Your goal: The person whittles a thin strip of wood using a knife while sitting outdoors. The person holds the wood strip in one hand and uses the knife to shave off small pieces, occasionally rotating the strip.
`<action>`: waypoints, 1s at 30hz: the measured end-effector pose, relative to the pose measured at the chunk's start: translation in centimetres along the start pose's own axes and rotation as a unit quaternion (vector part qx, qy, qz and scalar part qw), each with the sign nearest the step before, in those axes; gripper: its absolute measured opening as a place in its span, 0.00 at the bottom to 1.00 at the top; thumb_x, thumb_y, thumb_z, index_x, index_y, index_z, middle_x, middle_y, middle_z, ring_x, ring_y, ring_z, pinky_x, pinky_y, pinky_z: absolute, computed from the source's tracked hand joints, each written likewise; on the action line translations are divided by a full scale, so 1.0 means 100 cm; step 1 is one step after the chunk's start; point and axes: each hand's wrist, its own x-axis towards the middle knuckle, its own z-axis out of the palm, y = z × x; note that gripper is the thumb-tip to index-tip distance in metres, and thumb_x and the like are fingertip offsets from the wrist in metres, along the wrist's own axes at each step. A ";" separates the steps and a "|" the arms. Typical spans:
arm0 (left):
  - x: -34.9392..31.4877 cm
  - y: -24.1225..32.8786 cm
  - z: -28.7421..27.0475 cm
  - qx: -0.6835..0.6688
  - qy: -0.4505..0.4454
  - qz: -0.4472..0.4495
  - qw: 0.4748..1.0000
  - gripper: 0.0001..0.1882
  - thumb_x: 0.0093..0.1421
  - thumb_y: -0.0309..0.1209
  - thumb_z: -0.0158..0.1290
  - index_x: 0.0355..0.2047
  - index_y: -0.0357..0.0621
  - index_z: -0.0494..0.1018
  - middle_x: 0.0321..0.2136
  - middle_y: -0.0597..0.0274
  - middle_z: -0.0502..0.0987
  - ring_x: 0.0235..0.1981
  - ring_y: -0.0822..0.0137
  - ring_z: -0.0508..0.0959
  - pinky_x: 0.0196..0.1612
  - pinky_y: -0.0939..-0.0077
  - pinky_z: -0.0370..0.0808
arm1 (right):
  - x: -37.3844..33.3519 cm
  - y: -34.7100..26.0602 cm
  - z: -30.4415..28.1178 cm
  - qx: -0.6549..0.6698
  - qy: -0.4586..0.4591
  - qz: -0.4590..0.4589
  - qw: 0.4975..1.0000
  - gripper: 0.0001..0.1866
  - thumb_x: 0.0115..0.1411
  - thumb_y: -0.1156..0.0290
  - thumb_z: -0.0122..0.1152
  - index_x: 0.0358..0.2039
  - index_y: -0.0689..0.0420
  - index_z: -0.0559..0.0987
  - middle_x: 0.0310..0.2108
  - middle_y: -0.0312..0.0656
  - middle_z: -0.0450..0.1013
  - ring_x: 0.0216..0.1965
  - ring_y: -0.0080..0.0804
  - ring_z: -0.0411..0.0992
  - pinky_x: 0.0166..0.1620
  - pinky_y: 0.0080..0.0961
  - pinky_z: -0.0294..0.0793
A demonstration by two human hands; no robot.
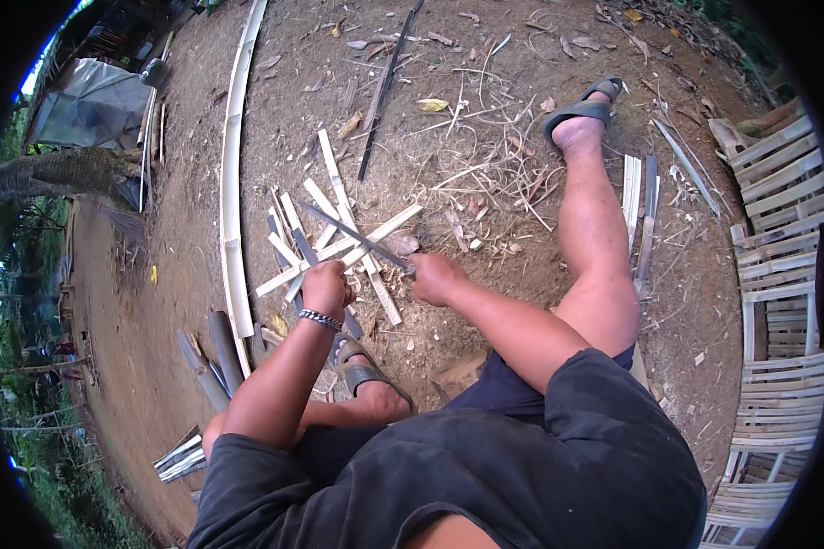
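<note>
Head cam: left hand [327, 288] fisted round a flat grey strip [304, 246] by the pale split slats [389, 225]; right hand [437, 279], beside them, clenching a thin metal blade [350, 234].

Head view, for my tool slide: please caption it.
Right hand grips a long blade, left hand a dark strip, among crossed pale strips on bare ground.

A long, dark-bladed knife [358, 238] is held slantwise over pale, split bamboo strips [394, 225] strewn crosswise on the ground [284, 101].
</note>
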 end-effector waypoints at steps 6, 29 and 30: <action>0.003 -0.005 -0.005 -0.010 0.033 -0.050 0.998 0.08 0.62 0.26 0.46 0.24 0.45 0.67 0.13 0.70 0.60 0.10 0.72 0.60 0.15 0.69 0.64 | 0.010 0.006 0.007 -0.038 0.044 0.001 0.998 0.24 0.58 0.73 0.52 0.57 0.52 0.74 0.48 0.52 0.76 0.47 0.47 0.77 0.52 0.38 0.76; 0.005 0.004 0.013 -0.078 0.044 -0.058 0.994 0.05 0.63 0.27 0.45 0.30 0.42 0.68 0.15 0.69 0.61 0.12 0.72 0.63 0.18 0.69 0.69 | 0.009 0.023 -0.018 -0.020 0.017 0.064 0.998 0.17 0.60 0.73 0.54 0.50 0.53 0.77 0.43 0.49 0.77 0.43 0.45 0.77 0.47 0.40 0.77; 0.004 0.007 0.011 -0.091 0.047 -0.061 0.993 0.05 0.63 0.27 0.45 0.30 0.42 0.68 0.15 0.69 0.62 0.12 0.72 0.63 0.18 0.69 0.69 | 0.005 0.019 -0.013 -0.011 0.006 0.050 0.999 0.17 0.59 0.72 0.54 0.49 0.53 0.77 0.44 0.50 0.77 0.44 0.45 0.77 0.48 0.40 0.77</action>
